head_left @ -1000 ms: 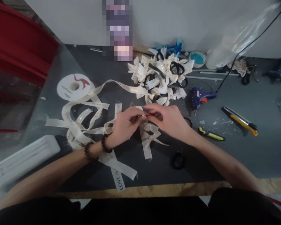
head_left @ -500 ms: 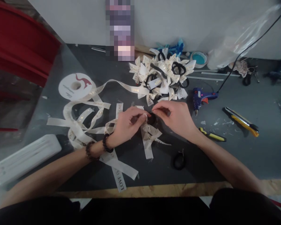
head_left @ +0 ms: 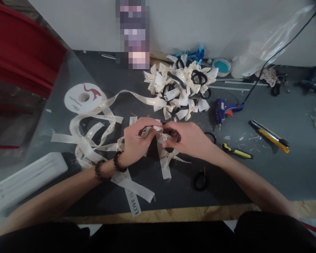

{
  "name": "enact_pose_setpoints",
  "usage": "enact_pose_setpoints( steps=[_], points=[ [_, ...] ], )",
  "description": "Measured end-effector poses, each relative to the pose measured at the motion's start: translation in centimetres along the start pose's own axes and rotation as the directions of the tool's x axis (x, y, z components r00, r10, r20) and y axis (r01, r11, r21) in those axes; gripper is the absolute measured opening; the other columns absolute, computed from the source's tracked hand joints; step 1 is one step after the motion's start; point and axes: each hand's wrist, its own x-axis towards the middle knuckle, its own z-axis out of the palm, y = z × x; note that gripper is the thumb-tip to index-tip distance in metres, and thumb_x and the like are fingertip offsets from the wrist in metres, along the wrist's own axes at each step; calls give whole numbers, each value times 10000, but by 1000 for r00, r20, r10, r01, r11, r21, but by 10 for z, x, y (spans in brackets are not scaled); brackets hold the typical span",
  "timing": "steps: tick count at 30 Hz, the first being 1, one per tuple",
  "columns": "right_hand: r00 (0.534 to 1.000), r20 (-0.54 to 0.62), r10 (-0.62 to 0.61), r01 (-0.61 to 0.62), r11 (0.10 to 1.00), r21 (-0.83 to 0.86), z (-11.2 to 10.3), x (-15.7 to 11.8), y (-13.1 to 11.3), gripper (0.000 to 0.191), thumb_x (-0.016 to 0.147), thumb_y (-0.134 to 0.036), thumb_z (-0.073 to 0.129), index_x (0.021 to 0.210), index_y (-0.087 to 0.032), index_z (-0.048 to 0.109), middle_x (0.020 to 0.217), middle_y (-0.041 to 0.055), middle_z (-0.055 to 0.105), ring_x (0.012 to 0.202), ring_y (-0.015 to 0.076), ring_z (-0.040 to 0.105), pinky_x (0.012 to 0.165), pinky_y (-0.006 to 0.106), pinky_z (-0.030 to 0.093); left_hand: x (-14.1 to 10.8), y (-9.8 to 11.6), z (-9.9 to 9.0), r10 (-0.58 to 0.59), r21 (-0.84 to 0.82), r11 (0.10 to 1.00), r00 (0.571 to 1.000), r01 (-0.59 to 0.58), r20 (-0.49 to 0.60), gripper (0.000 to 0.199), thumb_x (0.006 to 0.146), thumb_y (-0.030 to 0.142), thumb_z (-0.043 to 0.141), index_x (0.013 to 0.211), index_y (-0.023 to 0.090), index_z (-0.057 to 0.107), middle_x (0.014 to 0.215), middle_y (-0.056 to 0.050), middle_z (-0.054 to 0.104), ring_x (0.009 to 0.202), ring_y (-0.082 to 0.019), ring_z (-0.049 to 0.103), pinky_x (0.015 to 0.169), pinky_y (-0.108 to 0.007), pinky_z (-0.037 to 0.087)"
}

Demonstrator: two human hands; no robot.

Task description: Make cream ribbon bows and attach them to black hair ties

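My left hand [head_left: 139, 140] pinches a piece of folded cream ribbon [head_left: 158, 129] between thumb and fingertips. My right hand [head_left: 189, 138] meets it from the other side, its fingers closed on the same ribbon; the exact grip is partly hidden. Just below the fingers, a cream ribbon bow [head_left: 171, 154] with trailing ends lies on the table. A black hair tie [head_left: 211, 136] peeks out beyond my right wrist. Nearer me lies another black hair tie [head_left: 200, 180] with a thin wire or thread end standing up.
Finished-looking bows with black hair ties [head_left: 184, 82] are heaped at the back. On the left are a ribbon spool [head_left: 76, 102], loose ribbon [head_left: 86, 140] and a white case [head_left: 28, 175]. A blue glue gun [head_left: 222, 110] and two yellow cutters [head_left: 274, 138] [head_left: 238, 151] lie right.
My right hand has come down from a raised fingertip pinch onto the ribbon at my left fingers. A black hair tie now shows to the right of my right hand.
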Motion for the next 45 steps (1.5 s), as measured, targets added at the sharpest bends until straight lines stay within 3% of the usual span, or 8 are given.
enact_pose_setpoints(
  steps=[8, 15, 20, 26, 29, 34, 40, 45],
  points=[
    [995, 102, -11, 4, 998, 67, -21, -3, -11, 263, 942, -471, 755, 952, -209, 735, 710, -27, 694, 654, 146, 627, 646, 287, 376, 3, -2, 5, -139, -174, 977, 986, 121, -96, 312, 971, 407, 777, 1228, 245, 707, 978, -48, 775, 824, -157, 726, 697, -267, 593],
    [996, 88, 22, -31, 994, 100, -61, -11, -2, 363, 955, -522, 725, 791, -202, 675, 650, -26, 585, 596, 134, 522, 575, 293, 356, -1, 0, 0, 147, -62, 987, 989, -145, 21, 354, 1007, 263, 655, 1356, 209, 620, 1020, -57, 694, 872, -165, 663, 757, -301, 539],
    [891, -452, 45, -22, 998, 55, -62, -13, 8, 535, 1002, -598, 637, 1423, -270, 600, 1316, 139, 696, 1051, 314, 721, 740, 404, 583, -4, 14, -3, 389, 113, 893, 872, -437, 298, 311, 915, 192, 670, 1225, 183, 665, 929, -59, 737, 855, -208, 683, 798, -356, 561],
    [835, -546, -63, -88, 965, -246, -52, -12, 9, 791, 1064, -597, 487, 1724, -352, 127, 1780, 169, 258, 1567, 453, 412, 1020, 595, 602, -3, 18, 0, 309, 257, 858, 846, -445, 434, 216, 830, 174, 599, 1027, 193, 686, 923, -65, 762, 912, -267, 697, 822, -414, 560],
    [855, -501, -136, -83, 917, -391, -50, -9, 10, 669, 1078, -501, 504, 1694, -370, 279, 1777, 132, 302, 1616, 454, 331, 1107, 633, 549, -4, 19, 1, 293, 261, 838, 799, -479, 525, 283, 820, 200, 595, 1088, 183, 687, 943, -65, 766, 914, -272, 689, 835, -428, 538],
    [924, -324, -202, 3, 853, -522, -44, 2, 31, 396, 1087, -268, 480, 1431, -332, 665, 1638, 90, 550, 1463, 416, 564, 1136, 663, 532, -7, 18, 4, 303, 264, 781, 714, -565, 631, 294, 887, 247, 627, 1168, 194, 700, 971, -51, 778, 923, -264, 694, 816, -419, 494],
    [922, -348, -168, -33, 864, -503, -45, 4, 41, 354, 1049, -269, 565, 1367, -278, 721, 1645, 116, 533, 1436, 429, 571, 1082, 638, 563, -6, 14, 5, 300, 225, 813, 719, -536, 627, 288, 892, 137, 613, 1153, 202, 715, 922, -36, 762, 897, -227, 694, 810, -380, 508],
    [852, -476, -219, -7, 903, -430, -53, -5, 15, 272, 1072, -271, 537, 1137, -273, 802, 1342, 110, 741, 1222, 328, 696, 1031, 497, 558, 0, 15, 1, 227, 129, 928, 802, -351, 552, 226, 980, 163, 631, 1187, 214, 706, 857, -17, 752, 842, -190, 696, 790, -328, 549]
  ],
)
